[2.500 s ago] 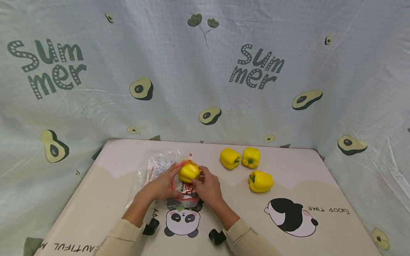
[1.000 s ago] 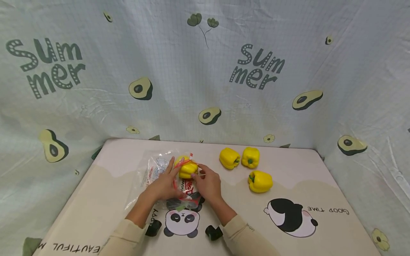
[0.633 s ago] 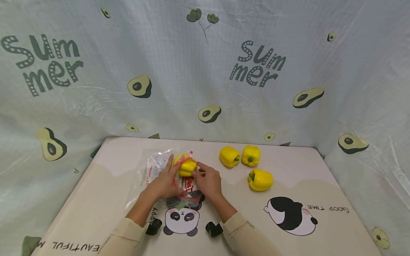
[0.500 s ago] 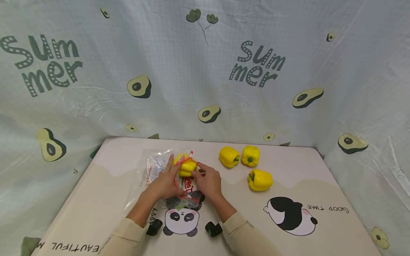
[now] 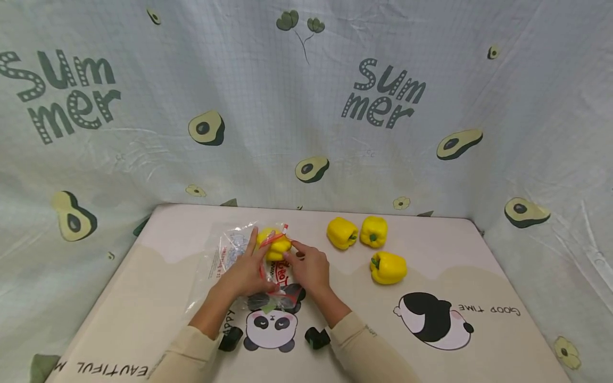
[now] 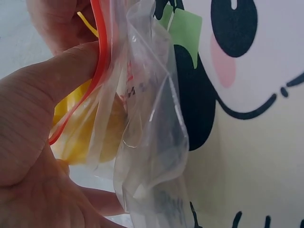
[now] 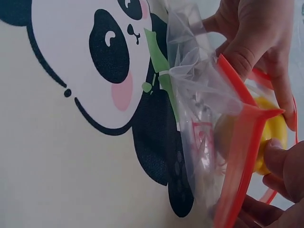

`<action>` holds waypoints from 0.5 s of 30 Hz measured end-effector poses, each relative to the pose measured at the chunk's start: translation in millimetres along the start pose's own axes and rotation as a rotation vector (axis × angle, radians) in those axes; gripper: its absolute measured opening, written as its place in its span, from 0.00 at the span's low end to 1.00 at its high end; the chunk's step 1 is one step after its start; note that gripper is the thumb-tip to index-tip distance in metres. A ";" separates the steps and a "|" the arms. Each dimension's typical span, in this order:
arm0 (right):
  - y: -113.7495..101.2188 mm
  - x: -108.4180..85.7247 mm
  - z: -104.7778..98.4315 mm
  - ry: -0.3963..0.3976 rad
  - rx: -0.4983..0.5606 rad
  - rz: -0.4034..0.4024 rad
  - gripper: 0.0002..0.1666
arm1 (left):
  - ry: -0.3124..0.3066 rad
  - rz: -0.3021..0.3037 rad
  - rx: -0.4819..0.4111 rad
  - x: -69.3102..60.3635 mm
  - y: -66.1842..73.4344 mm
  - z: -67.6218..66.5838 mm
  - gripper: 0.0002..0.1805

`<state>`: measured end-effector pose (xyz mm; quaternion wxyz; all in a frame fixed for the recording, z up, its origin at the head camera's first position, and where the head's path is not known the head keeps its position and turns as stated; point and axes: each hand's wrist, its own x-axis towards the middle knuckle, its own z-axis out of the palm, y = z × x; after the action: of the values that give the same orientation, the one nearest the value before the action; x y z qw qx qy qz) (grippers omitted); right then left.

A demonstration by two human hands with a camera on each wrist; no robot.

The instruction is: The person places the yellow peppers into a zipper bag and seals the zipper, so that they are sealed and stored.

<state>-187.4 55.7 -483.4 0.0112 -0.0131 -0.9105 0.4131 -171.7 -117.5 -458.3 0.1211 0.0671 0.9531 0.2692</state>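
A clear plastic bag [image 5: 210, 274] with a red zip edge lies on the table, its mouth spread apart. The left hand [image 5: 246, 274] grips the bag by its red rim, thumb low and fingers high. At the bag's mouth a yellow bell pepper [image 5: 279, 249] sits partly inside; the right hand [image 5: 310, 267] holds its right side with thumb and fingers. In the right wrist view the red edge [image 7: 247, 142] stands around the pepper [image 7: 275, 128]. Through the film in the left wrist view, yellow of a pepper [image 6: 80, 137] shows behind the left thumb.
Three more yellow peppers lie right of the hands: one [image 5: 342, 233], another beside it [image 5: 374, 232], and a third nearer [image 5: 388, 268]. A patterned curtain [image 5: 268, 106] hangs behind the table [image 5: 354, 340]. Dark devices sit at both wrists.
The right hand and its pepper have moved left and slightly away, farther into the bag's mouth. The left hand keeps its grip on the rim. The head view has tilted slightly.
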 end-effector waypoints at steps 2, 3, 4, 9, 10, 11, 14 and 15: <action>-1.2 0.5 -0.2 -0.004 -0.002 0.005 0.27 | 0.004 -0.001 0.007 -0.3 0.0 0.5 0.58; -1.8 0.9 -0.4 -0.006 -0.002 0.008 0.27 | 0.005 -0.003 0.008 -0.2 -0.2 0.9 0.58; -2.6 1.3 -0.6 -0.008 -0.004 0.013 0.27 | 0.007 -0.002 0.013 -0.2 -0.3 1.2 0.58; -6.4 2.9 -2.2 -0.014 -0.004 0.037 0.27 | 0.021 0.005 0.019 0.6 -0.7 3.1 0.59; -6.8 3.2 -2.6 -0.015 -0.002 0.042 0.27 | 0.024 0.006 0.019 0.8 -0.8 3.8 0.59; -7.2 3.5 -2.8 -0.016 0.001 0.047 0.27 | 0.026 0.006 0.017 0.8 -0.5 4.4 0.59; -7.7 4.7 -3.0 -0.025 0.011 0.060 0.26 | 0.028 -0.002 0.023 0.4 0.4 6.3 0.61; -7.6 5.1 -2.9 -0.029 0.013 0.061 0.26 | 0.027 -0.008 0.026 0.1 0.6 6.8 0.61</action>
<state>-192.6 53.0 -475.7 -0.0144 -0.0351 -0.9071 0.4191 -169.9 -113.6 -463.6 0.1085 0.0612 0.9583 0.2571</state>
